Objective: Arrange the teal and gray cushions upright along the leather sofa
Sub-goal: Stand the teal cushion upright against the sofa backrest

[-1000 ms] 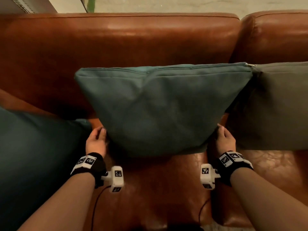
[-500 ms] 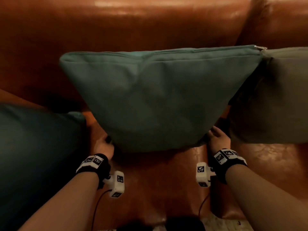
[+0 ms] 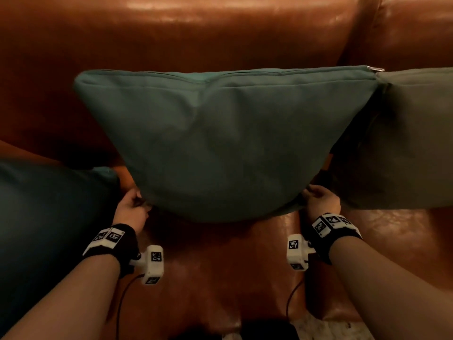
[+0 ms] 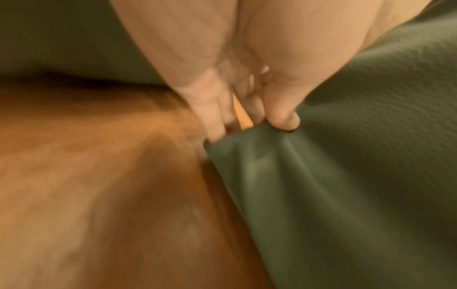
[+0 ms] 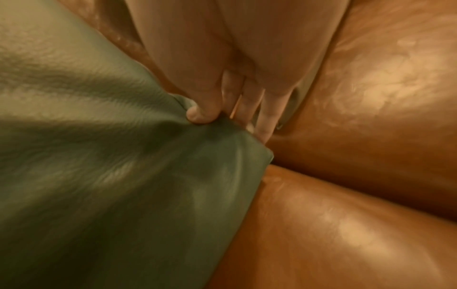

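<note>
A teal cushion [image 3: 225, 146] stands upright against the back of the brown leather sofa [image 3: 196, 40], zipper edge on top. My left hand [image 3: 133, 207] pinches its lower left corner [image 4: 247, 148] between thumb and fingers. My right hand [image 3: 318, 198] pinches the lower right corner [image 5: 222, 144] the same way. A gray cushion [image 3: 407, 143] stands upright just to the right, touching the teal one's top corner. Another dark teal cushion [image 3: 49, 231] lies at the left, partly out of view.
The leather seat [image 3: 220, 266] shows bare in front of the cushion between my forearms. A seam between seat sections [image 5: 346, 176] runs beside my right hand. Floor shows at the bottom edge [image 3: 331, 330].
Both hands have gone from resting beside the cushion's lower corners to pinching them. The head view has moved closer and tilted down, so the sofa's top edge is out of view.
</note>
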Demonstrator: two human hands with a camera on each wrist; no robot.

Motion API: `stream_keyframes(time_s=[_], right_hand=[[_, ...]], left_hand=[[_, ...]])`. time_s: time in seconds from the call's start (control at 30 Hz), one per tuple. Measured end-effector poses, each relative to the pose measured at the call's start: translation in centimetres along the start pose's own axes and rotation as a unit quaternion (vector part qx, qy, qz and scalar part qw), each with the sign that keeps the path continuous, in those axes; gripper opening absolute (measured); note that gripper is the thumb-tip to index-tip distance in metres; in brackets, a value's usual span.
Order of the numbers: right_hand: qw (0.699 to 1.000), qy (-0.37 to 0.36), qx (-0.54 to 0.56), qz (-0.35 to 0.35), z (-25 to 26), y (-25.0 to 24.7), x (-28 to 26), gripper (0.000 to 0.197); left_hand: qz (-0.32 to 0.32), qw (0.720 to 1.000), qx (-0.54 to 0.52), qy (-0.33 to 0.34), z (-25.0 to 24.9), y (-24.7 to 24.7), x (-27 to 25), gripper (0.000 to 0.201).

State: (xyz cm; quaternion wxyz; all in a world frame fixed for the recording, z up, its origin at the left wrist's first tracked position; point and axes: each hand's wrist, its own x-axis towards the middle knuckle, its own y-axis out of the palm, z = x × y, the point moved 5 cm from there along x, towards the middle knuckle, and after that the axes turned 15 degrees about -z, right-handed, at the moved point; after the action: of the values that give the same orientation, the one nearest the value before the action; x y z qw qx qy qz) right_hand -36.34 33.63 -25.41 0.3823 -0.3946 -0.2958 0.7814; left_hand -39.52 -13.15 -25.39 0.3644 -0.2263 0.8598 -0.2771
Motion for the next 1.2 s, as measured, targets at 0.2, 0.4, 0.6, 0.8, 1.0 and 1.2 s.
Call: stream_keyframes(time_s=[0.2, 0.4, 0.6, 0.8, 1.0, 1.2], right_hand=[[0.999, 0.015, 0.011, 0.037, -0.5, 0.2, 1.1, 0.012], [1.0, 0.025, 0.014, 0.004, -0.6, 0.4, 0.3, 0.011], [0.998, 0.013, -0.06, -0.012, 0.2, 0.2, -0.4, 0.028], [0.995, -0.027, -0.094, 0.002, 1.2, 0.0, 0.1, 0.025], [0.978, -0.192, 0.021, -0.083, 5.3, -7.4, -5.8, 0.006], [0.826, -0.553, 0.104, -0.026, 16.9, -10.2, -17.3, 0.034]], left_hand=[[0.035, 0.999, 0.016, 0.025, -2.4, -0.5, -0.5, 0.038], [-0.025, 0.987, 0.146, 0.06, -0.5, 0.1, -0.4, 0.03], [-0.069, 0.982, 0.16, 0.068, 0.5, 0.3, -0.8, 0.024], [-0.085, 0.979, 0.184, 0.039, -0.8, -0.2, -0.6, 0.028], [-0.146, 0.967, 0.015, 0.21, -6.1, -4.7, -5.0, 0.022], [-0.138, 0.877, -0.039, 0.458, -16.3, -7.1, -14.2, 0.027]])
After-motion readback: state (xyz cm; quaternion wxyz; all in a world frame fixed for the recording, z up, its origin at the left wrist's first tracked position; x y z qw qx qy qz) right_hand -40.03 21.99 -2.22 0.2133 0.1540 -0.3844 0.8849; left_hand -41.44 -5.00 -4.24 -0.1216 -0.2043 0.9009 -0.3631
